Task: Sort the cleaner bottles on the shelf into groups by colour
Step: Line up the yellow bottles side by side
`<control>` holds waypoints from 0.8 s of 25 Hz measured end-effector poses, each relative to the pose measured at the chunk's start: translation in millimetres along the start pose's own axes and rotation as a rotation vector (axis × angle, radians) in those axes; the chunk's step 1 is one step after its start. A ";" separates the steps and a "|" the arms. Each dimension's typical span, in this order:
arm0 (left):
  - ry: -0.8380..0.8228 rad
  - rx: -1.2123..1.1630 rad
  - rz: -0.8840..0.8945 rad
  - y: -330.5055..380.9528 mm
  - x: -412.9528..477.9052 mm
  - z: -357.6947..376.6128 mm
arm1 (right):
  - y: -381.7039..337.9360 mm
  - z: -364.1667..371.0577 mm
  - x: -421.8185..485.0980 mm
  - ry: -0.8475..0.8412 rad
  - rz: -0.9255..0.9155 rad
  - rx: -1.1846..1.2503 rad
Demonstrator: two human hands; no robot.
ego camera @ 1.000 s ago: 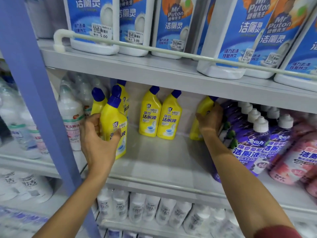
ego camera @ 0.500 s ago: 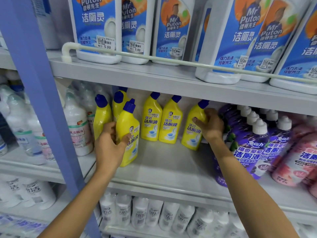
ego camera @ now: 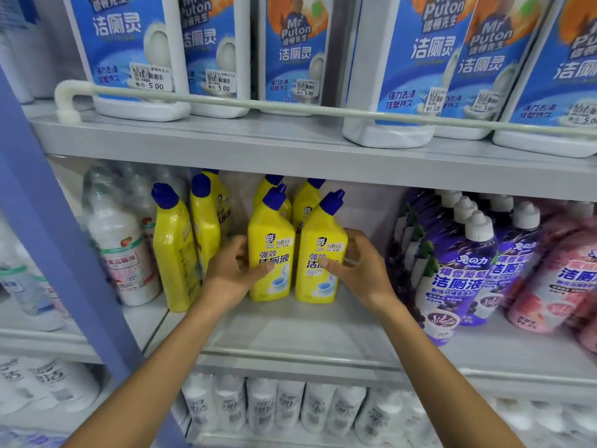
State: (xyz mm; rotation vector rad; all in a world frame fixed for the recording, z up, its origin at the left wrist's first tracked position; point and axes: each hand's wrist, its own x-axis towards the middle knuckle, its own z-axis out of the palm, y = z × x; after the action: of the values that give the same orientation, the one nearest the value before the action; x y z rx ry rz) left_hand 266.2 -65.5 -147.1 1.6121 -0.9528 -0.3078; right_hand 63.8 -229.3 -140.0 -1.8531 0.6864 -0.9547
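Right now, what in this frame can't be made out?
Head view:
- Rear yellow bottles: labels hidden by the left front yellow bottle and right front yellow bottle.
- Left hand, right hand: fingers behind those two bottles hidden.
- Top-shelf blue-label bottles: caps cut off by the upper edge.
- Pink bottles: cut by the right edge.
- Bottom-shelf white bottles: labels blurred.

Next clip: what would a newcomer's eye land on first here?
Mid-shelf, the left hand grips the left yellow bottle and the right hand the right yellow bottle, standing side by side. Purple bottles crowd the right; blue-labelled white bottles line the shelf above.
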 end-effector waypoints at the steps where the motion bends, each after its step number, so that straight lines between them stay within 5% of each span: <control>1: -0.002 0.027 0.001 -4.6 -0.2 1.4 | 5.0 2.2 -2.5 0.016 0.025 0.030; 9: -0.027 0.040 0.006 -14.4 23.4 -0.4 | 13.6 19.4 3.6 0.098 0.037 0.129; 20: 0.208 0.065 -0.073 -23.5 29.2 23.4 | 27.7 29.8 14.2 0.135 0.054 0.040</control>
State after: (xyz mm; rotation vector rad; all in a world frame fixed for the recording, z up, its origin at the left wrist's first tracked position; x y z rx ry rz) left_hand 278.9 -102.9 -166.6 1.7047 -0.7528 -0.1561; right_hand 94.7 -238.1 -168.8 -1.7381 0.7887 -1.0574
